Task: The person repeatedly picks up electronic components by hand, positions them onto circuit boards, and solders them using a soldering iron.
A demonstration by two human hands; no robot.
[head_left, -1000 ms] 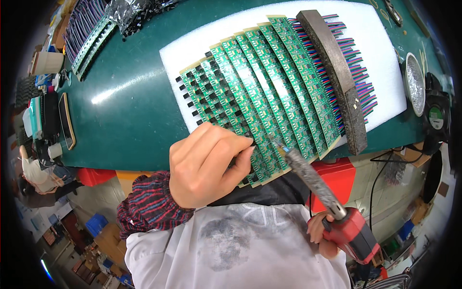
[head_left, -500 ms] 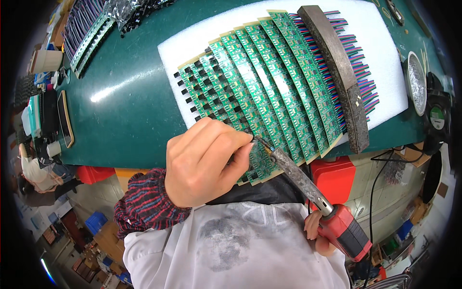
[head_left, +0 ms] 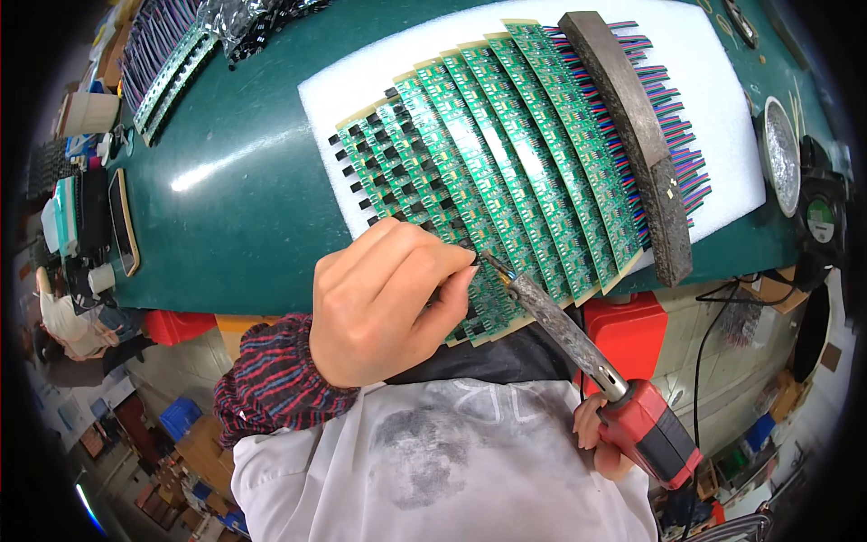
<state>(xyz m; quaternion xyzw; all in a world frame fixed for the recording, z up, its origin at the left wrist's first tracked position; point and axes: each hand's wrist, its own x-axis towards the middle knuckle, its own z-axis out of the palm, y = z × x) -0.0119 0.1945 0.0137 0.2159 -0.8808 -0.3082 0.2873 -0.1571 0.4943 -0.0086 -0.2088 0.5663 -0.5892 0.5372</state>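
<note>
My left hand (head_left: 384,303) is closed in a pinch over the green circuit boards (head_left: 533,163). Something dark and too small to name shows at its thumb and fingertip. Right beside that pinch is the tip of a soldering iron (head_left: 564,330) with a worn metal barrel and a red and black handle. My right hand (head_left: 601,438) is wrapped round the handle, partly hidden behind it. The boards lie in overlapping rows, and small black components (head_left: 388,155) sit along the left rows. Coloured wires (head_left: 691,167) stick out on the right, under a heavy metal bar (head_left: 637,135).
A white foam sheet (head_left: 339,90) lies under the boards on the green table (head_left: 226,217). At its right stand a metal bowl (head_left: 781,158) and a black fan (head_left: 822,217). A phone (head_left: 124,221) lies at the left; more wired boards (head_left: 172,81) lie at the far left.
The soldering iron has shifted very slightly, its handle a touch to the right. My left hand keeps its pinch in almost the same place.
</note>
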